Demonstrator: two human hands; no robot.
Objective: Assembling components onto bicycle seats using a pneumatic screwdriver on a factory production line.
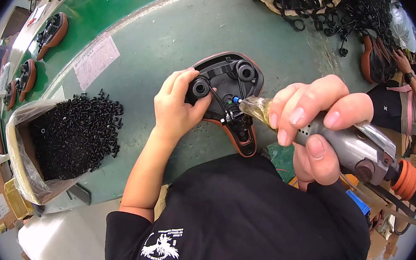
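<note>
The bicycle saddle point(229, 95) lies upside down on the green workbench point(159, 39), just in front of the person's chest. Its long axis runs nearly straight away from the person: the wide rear end points to the far side of the bench, the narrow nose points back toward the black shirt. The brown rim of the saddle frames a black underside with two round sockets near the wide end.

The left hand point(178, 108) rests on the left flank of the saddle, fingers closed over the edge beside the left socket and pressing it down. The right hand point(312, 120) is wrapped tight around the grey body of an air screwdriver point(339, 142), fingers fully closed on it. The tool slants in from the lower right (its orange hose fitting trails behind the wrist), and its tip point(237, 100) meets the saddle's underside near the middle, just below the right socket.

Open bench lies beyond the saddle's wide end and to its left. Farther left, well apart, a lined cardboard box point(21, 163) spills a heap of black screws point(76, 135) onto the surface. At the far right edge a pile of black clips point(351, 1) sits beside another person's arm point(414, 85). More saddles point(51, 32) stand along the far left strip.
</note>
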